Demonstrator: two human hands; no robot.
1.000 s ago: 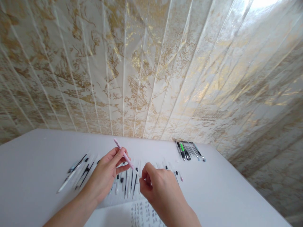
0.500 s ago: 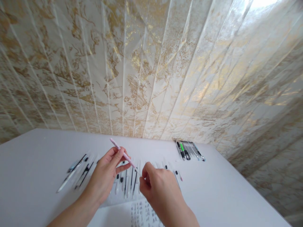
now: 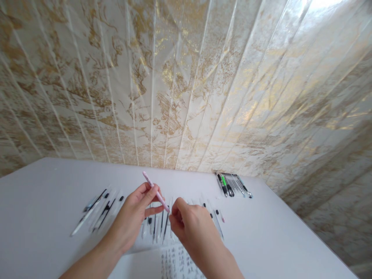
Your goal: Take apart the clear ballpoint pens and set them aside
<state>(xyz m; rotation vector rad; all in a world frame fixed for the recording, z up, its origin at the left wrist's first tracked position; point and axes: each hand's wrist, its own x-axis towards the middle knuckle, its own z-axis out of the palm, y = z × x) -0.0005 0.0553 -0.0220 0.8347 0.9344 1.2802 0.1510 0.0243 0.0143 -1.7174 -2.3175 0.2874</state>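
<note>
Tabletop's right edge (image 3: 300,221) well apart from pink pen (image 3: 161,200)

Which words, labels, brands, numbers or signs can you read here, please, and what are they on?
None can be read for certain, so there is nothing to quote.
Sheet: rows of dark writing, too small and blurred to read.
Pink pen, in the left hand: no readable print.
Green pen: no readable label.
</note>
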